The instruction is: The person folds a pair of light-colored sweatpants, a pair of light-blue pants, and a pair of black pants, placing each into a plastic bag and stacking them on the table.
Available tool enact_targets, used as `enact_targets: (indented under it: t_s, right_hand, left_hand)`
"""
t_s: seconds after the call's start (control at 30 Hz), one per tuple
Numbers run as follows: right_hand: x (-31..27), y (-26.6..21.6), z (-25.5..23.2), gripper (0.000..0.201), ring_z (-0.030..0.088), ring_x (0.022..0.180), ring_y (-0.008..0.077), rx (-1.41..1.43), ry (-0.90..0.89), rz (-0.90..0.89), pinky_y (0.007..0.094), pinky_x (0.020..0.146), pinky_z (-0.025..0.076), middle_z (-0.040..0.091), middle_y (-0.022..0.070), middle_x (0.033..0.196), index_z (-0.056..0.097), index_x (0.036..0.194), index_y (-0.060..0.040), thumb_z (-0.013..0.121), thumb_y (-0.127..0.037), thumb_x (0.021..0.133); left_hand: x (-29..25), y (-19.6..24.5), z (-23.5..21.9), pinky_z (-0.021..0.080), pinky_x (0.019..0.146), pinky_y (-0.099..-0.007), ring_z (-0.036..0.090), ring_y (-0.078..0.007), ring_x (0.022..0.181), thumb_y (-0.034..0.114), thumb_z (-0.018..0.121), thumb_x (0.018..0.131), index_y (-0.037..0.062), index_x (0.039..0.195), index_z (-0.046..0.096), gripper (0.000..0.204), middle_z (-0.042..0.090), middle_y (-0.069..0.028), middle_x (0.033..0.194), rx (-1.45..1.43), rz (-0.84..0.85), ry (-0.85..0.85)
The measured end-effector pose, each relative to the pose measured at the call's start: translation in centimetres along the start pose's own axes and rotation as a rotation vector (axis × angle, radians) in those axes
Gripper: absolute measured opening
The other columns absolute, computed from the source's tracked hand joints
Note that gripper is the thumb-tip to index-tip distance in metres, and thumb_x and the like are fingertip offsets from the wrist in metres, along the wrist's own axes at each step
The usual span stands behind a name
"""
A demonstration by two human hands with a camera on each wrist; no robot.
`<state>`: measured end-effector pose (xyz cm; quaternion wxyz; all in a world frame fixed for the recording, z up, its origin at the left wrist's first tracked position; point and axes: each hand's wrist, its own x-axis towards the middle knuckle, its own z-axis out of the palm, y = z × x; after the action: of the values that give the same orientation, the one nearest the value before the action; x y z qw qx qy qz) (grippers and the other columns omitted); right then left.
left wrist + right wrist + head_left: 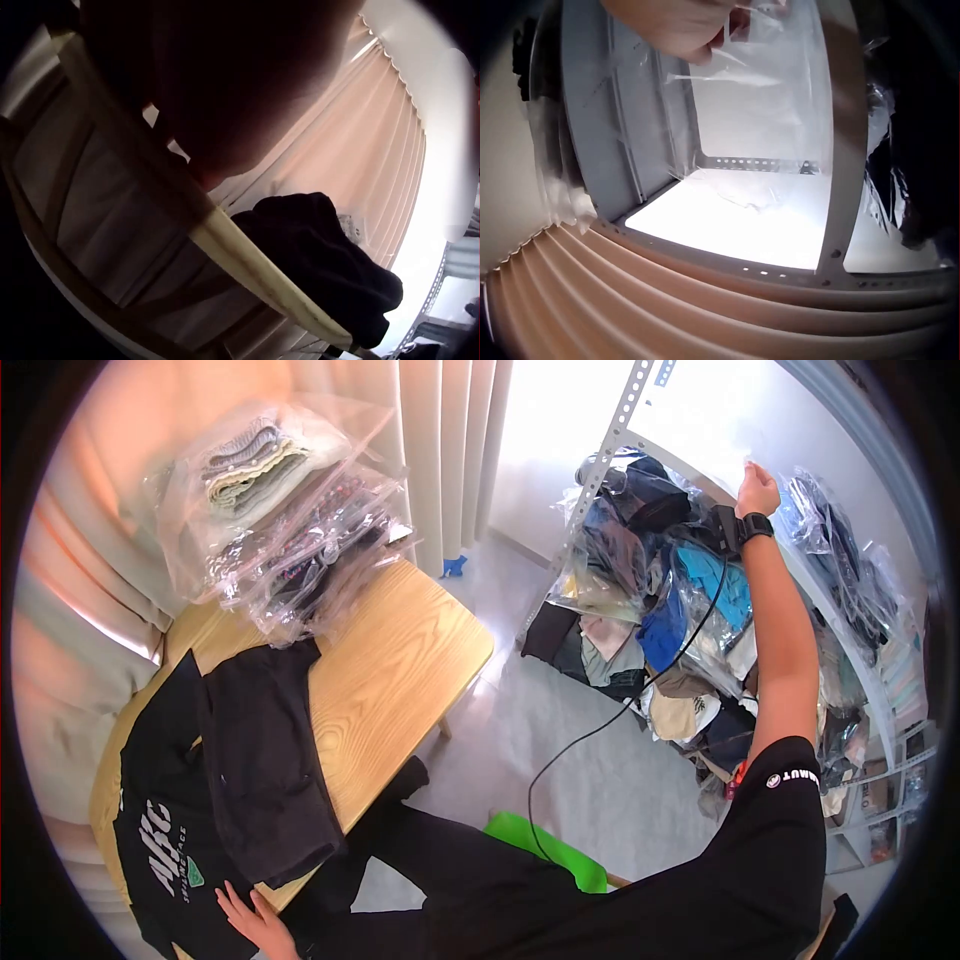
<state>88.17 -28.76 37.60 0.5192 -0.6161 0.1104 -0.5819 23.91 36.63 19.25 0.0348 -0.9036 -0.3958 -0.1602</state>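
Observation:
My left hand rests at the table's near edge with its fingers spread over a black T-shirt with white lettering. Folded dark trousers lie partly on that shirt. In the left wrist view the left hand is mostly dark, above the table edge, with dark cloth beyond it. My right arm reaches out to the shelving, where the right hand has its fingers curled. In the right wrist view this hand pinches a clear plastic bag hanging in front of the shelf.
Clear bags of folded clothes are stacked at the far end of the wooden table. Under and beside the metal shelf frame lie many bagged garments. A black cable runs from my right wrist past a green object.

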Motion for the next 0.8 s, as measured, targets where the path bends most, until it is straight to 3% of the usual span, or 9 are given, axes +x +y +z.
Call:
enact_targets:
  t_s: [0.2, 0.23, 0.27, 0.47, 0.53, 0.6, 0.73, 0.77, 0.8]
  right_hand:
    - [0.9, 0.5, -5.3, 0.026, 0.057, 0.086, 0.0212, -0.097, -0.103, -0.363, 0.0340, 0.080, 0.045, 0.063, 0.0127, 0.095, 0.062, 0.095, 0.0019, 0.060, -0.023, 0.087]
    - [-0.5, 0.3, -7.8, 0.027, 0.056, 0.100, 0.0224, -0.405, -0.207, -0.814, 0.0340, 0.092, 0.042, 0.061, 0.0134, 0.106, 0.059, 0.109, 0.0031, 0.053, -0.015, 0.091]
    - [-6.3, -5.4, -8.6, 0.029, 0.053, 0.107, 0.0245, -0.347, -0.255, -0.542, 0.0357, 0.095, 0.039, 0.058, 0.0139, 0.113, 0.057, 0.114, 0.0022, 0.049, -0.017, 0.093]
    - [-25.7, -15.7, -15.7, 0.025, 0.048, 0.119, 0.0250, -0.144, -0.677, -0.781, 0.0317, 0.097, 0.039, 0.049, 0.0187, 0.129, 0.051, 0.116, 0.0032, 0.051, -0.008, 0.093]
    - [-32.5, -18.3, -16.9, 0.014, 0.045, 0.124, 0.0333, 0.196, -0.864, -0.435, 0.0401, 0.100, 0.037, 0.047, 0.0215, 0.132, 0.057, 0.101, 0.0000, 0.050, -0.002, 0.089]
    - [-35.5, -20.6, -17.7, 0.009, 0.039, 0.127, 0.0415, 0.088, -1.226, -0.904, 0.0481, 0.102, 0.034, 0.043, 0.0243, 0.135, 0.059, 0.087, -0.0030, 0.052, 0.000, 0.081]
    - [-46.8, -26.6, -19.9, 0.006, 0.048, 0.118, 0.0380, 0.246, -1.716, -0.442, 0.0550, 0.106, 0.022, 0.054, 0.0223, 0.121, 0.058, 0.078, -0.0077, 0.061, -0.007, 0.073]
    - [-48.3, -32.7, -18.2, 0.011, 0.050, 0.117, 0.0341, -0.023, -2.198, -0.535, 0.0558, 0.108, 0.015, 0.058, 0.0155, 0.118, 0.057, 0.079, -0.0088, 0.064, -0.011, 0.070]
    - [-51.1, -30.1, -19.4, 0.012, 0.050, 0.118, 0.0317, 0.671, -1.846, -0.919, 0.0572, 0.108, 0.015, 0.059, 0.0107, 0.117, 0.055, 0.077, -0.0092, 0.063, -0.014, 0.070]
  left_hand:
    - [0.7, -3.5, 2.6, 0.022, 0.106, -0.0471, 0.031, -0.0382, 0.130, 0.029, 0.047, 0.094, 0.0051, 0.138, 0.038, 0.051, 0.033, -0.0226, 0.142, -0.012, 0.002, -0.032]
    - [0.9, -3.2, 2.0, 0.023, 0.105, -0.0470, 0.031, -0.0385, 0.130, 0.029, 0.048, 0.093, 0.0047, 0.138, 0.037, 0.052, 0.032, -0.0225, 0.143, -0.012, 0.002, -0.058]
    - [1.9, -2.8, 1.3, 0.024, 0.104, -0.0469, 0.030, -0.0387, 0.131, 0.029, 0.050, 0.092, 0.0043, 0.138, 0.036, 0.054, 0.031, -0.0223, 0.143, -0.002, -0.014, -0.082]
    - [5.3, -6.4, -0.1, 0.009, 0.110, -0.0517, 0.011, -0.0345, 0.140, 0.045, 0.051, 0.088, 0.0096, 0.145, 0.024, 0.072, 0.014, -0.0212, 0.150, -0.121, -0.162, -0.369]
    - [7.4, -8.7, 0.2, 0.009, 0.110, -0.0526, 0.009, -0.0340, 0.141, 0.054, 0.050, 0.086, 0.0104, 0.145, 0.022, 0.078, 0.013, -0.0204, 0.151, -0.134, -0.207, -0.425]
    - [9.8, -11.3, 1.3, 0.009, 0.110, -0.0530, 0.009, -0.0332, 0.141, 0.059, 0.049, 0.084, 0.0106, 0.146, 0.021, 0.083, 0.012, -0.0198, 0.151, -0.104, -0.279, -0.451]
    - [11.9, -13.5, 2.2, 0.017, 0.108, -0.0546, 0.017, -0.0341, 0.139, 0.059, 0.048, 0.084, 0.0081, 0.143, 0.026, 0.081, 0.019, -0.0209, 0.149, 0.006, -0.328, -0.408]
    - [11.2, -12.5, 1.9, 0.021, 0.107, -0.0530, 0.025, -0.0333, 0.136, 0.056, 0.050, 0.085, 0.0057, 0.141, 0.031, 0.077, 0.027, -0.0204, 0.146, -0.071, -0.196, -0.256]
    - [10.6, -11.2, 1.6, 0.025, 0.106, -0.0514, 0.033, -0.0326, 0.133, 0.053, 0.052, 0.087, 0.0032, 0.138, 0.035, 0.074, 0.035, -0.0198, 0.143, -0.143, -0.061, -0.098]
